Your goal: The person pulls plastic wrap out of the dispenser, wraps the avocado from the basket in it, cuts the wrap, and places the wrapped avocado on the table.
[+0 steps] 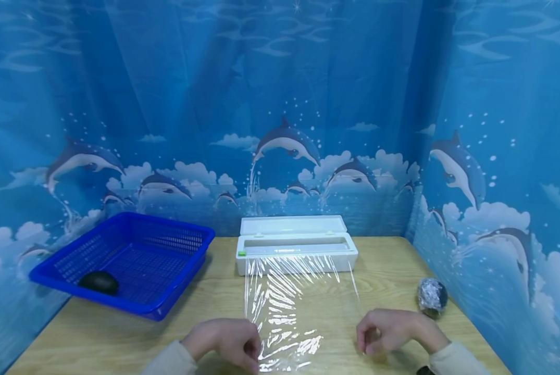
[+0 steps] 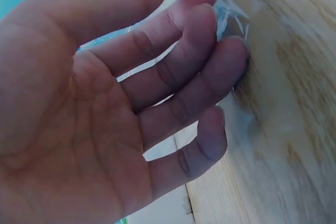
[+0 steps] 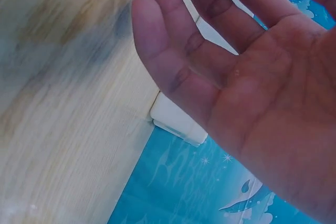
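A sheet of clear plastic wrap (image 1: 284, 312) stretches from the front of a white wrap dispenser (image 1: 298, 264) toward me, over the wooden table. My left hand (image 1: 228, 341) pinches its near left corner between thumb and curled fingers. In the left wrist view, a bit of crinkled wrap (image 2: 227, 20) shows at the fingertips of that hand (image 2: 100, 114). My right hand (image 1: 387, 330) holds the near right side, thumb against bent fingers. The right wrist view shows this hand's palm (image 3: 273, 87), with its thumb tip cut off by the frame. The dispenser's lid (image 1: 294, 225) stands raised.
At the left sits a blue plastic basket (image 1: 181, 278) with a dark oval object (image 1: 99, 282), perhaps an avocado, inside. A dark roundish object partly covered in shiny wrapping (image 1: 432, 297) lies by the right table edge. A dolphin-print curtain (image 1: 280, 104) hangs behind and beside the table (image 1: 383, 271).
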`<state>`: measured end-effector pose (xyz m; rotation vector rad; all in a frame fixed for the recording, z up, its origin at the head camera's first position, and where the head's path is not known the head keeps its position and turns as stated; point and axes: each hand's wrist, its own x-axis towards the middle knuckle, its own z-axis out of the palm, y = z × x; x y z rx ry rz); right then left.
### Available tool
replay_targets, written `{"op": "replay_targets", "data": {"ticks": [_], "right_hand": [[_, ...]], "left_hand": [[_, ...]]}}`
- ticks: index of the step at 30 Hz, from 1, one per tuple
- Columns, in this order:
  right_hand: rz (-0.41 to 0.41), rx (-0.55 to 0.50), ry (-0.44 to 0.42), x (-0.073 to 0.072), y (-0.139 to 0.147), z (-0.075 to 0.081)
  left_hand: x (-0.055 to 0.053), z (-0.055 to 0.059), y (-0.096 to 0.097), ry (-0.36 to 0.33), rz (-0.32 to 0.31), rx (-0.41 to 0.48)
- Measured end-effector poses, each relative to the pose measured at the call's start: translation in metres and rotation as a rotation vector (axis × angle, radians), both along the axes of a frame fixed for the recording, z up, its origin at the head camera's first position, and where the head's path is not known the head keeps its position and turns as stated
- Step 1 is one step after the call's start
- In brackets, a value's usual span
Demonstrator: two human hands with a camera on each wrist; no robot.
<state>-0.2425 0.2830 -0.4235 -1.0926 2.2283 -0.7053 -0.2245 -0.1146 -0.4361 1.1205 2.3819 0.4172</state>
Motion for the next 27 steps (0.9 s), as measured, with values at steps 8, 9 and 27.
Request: {"op": "replay_targets", "data": {"ticks": [8,9,27], "right_hand": [[0.015,-0.009,0.007,-0.004,0.002,0.009],[0.018,-0.021,0.038,-0.006,0.004,0.011],[-0.607,-0.125,0.349,-0.062,-0.004,0.045]], "left_hand": [[0.0,0.005,-0.004,-0.009,0.064,-0.034],[-0.001,0.007,-0.005,-0.012,0.074,-0.026],[-0.042,0.068,-0.054,0.111,0.165,0.162]]}}
